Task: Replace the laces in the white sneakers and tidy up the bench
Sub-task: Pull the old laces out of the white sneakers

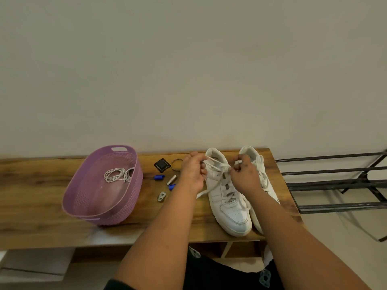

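My left hand (191,170) pinches lace (211,159) end at top of near sneaker (228,197); right hand (244,174) pinches other strand over upper eyelets. Second sneaker (261,172) just beyond right hand. Coiled laces (118,174) in purple basket (88,197), well left of left hand. Small clutter (165,178) on bench (37,195) beside left wrist. Risks: uneven pull could leave one end short; forearm could sweep clutter off edge.

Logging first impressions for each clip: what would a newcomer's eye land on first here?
First, the two hands, left hand and right hand, pinching the lace over the top of the nearer white sneaker, which stands on the right part of the wooden bench. Next, the purple basket to the left, with coiled laces inside.
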